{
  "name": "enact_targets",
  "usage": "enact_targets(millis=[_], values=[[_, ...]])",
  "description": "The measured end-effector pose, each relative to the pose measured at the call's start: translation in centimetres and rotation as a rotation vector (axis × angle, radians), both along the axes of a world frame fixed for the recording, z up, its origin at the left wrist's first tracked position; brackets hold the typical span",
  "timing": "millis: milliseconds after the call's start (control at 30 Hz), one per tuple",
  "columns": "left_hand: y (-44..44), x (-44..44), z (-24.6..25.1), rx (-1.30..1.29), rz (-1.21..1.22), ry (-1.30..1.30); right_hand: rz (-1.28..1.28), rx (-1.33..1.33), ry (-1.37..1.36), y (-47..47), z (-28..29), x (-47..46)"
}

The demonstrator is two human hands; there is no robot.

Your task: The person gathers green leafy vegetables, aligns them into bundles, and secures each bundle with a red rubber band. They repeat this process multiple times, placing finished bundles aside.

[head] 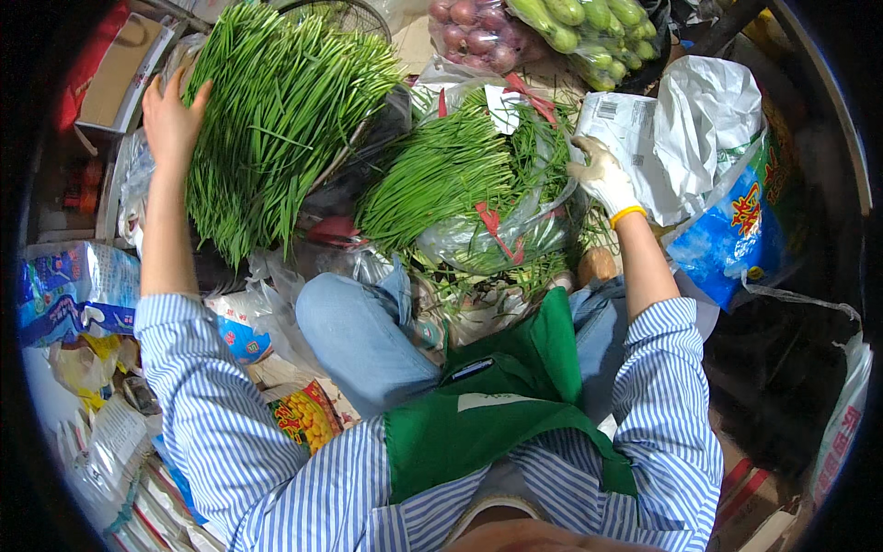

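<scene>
My bare left hand (172, 117) has its fingers spread at the left side of a big heap of garlic chives (290, 124). The heap's pale cut ends point up and to the right. A white work glove with a yellow cuff covers my right hand (601, 172). Its thumb and fingers are apart beside the right edge of a clear plastic bag (476, 241); whether they touch the film is hard to see. A second bundle of chives (441, 172) lies partly in that bag, which has red tape (491, 221) on it.
Bagged red onions (476, 31) and bagged long green vegetables (593, 34) lie at the far side. On the right are a white plastic sack (710, 131) and a blue printed bag (724, 234). A cardboard box (123, 69) stands far left. Chive scraps (483, 283) litter the floor between my legs.
</scene>
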State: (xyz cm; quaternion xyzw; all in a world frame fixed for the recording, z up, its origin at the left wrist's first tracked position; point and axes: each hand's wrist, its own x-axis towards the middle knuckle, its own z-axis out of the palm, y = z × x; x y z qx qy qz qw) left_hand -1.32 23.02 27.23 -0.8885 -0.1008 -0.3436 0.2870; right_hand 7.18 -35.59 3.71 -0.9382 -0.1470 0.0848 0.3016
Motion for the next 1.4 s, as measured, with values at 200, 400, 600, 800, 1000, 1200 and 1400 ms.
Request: enact_targets(millis=[200,400,600,800,1000,1200,1400], values=[[-19.3,-0.1,-8.6,-0.410,-0.908,0.292,0.094,-0.033,-0.111,4.3,-2.7,1.3],[-25.9,7.5,-26.9,-0.971,-0.428,0.792,-0.077,0.247,0.088,9.8,-5.6,2.0],[-25.2,15.7,-37.1,-1.116,-0.115,0.986,-0.316,0.773,0.197,10.0,-12.0,3.5],[-27.0,15.3,-34.3,-1.083,-0.240,1.198,-0.527,1.064,0.119,11.1,-13.8,3.8],[-24.4,11.7,-34.5,-1.134,-0.392,0.896,-0.691,1.816,0.516,13.5,-12.0,0.8],[-23.8,7.8,-31.5,-1.410,-0.545,0.697,-0.670,1.984,0.680,15.9,-10.5,-1.8],[-24.5,5.0,-30.0,-1.403,-0.598,0.517,-0.799,1.647,0.356,16.8,-8.0,-3.6]])
